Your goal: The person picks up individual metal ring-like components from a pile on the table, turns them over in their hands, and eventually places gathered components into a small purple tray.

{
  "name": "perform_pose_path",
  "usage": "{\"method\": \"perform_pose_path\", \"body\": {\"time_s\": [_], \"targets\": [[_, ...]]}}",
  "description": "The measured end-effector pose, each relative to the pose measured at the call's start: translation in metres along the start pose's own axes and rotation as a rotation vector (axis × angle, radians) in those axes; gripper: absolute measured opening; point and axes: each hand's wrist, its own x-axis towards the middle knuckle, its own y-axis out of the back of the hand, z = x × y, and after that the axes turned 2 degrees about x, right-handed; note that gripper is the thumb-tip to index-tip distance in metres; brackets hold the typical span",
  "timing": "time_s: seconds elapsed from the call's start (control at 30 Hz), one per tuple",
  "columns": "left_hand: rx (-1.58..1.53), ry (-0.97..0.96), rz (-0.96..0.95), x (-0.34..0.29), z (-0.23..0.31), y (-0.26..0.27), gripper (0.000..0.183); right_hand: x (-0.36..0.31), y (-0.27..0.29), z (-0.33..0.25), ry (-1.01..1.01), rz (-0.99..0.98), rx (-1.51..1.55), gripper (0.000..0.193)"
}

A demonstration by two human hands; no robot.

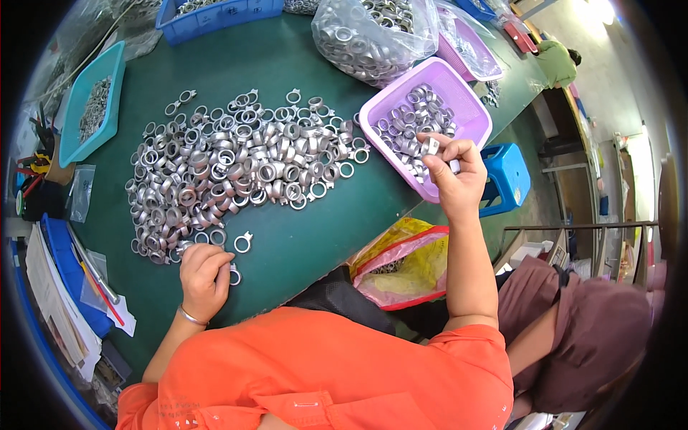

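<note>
Where the right hand (464, 168) is: up over the near right side of the purple basket (446, 80), thumb and fingers pinched on one ring (430, 145), dull silver metal.
Left hand (206, 278): down at the near left end of the pile (287, 154), fingers bunched together and touching rings there. Can't tell if it's actually gripping one, the knuckles block it.
Loose ones: one right beside the left thumb, partly hidden, and another with a little tab sitting a bit further out.
Pile: tons of the same rings, heaped on the green table (301, 240) between the hands and beyond.
Basket: just right of the pile, loads of rings inside.
Clear bag (373, 46): behind the basket, stuffed with more.
Teal tray (89, 149): off to the left, small metal parts in it.
Yellow bag (430, 264): hanging open below the table edge, red rim.
Blue stool (510, 172): right of the basket, past the table.
</note>
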Motion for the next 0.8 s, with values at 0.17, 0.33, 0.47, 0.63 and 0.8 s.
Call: {"method": "perform_pose_path", "body": {"time_s": [0.17, 0.33, 0.47, 0.63, 0.8], "targets": [[0.007, 0.0, -0.004, 0.0, 0.0, 0.0, 0.016, -0.003, -0.012, -0.004, 0.147, -0.024, -0.139, 0.029], [0.001, -0.003, -0.001, 0.001, 0.0, -0.001, 0.016, 0.0, -0.007, -0.007, 0.161, -0.05, -0.104, 0.03], [0.005, -0.007, -0.004, 0.001, 0.001, 0.0, 0.016, 0.005, 0.012, -0.006, -0.057, 0.123, 0.398, 0.029], [-0.004, -0.014, 0.005, 0.001, 0.001, -0.001, 0.016, 0.022, 0.042, -0.005, -0.278, 0.342, 0.674, 0.018], [-0.002, -0.015, 0.004, 0.001, 0.0, -0.001, 0.016, 0.044, 0.047, 0.006, -0.426, -0.183, -1.012, 0.017]]}}
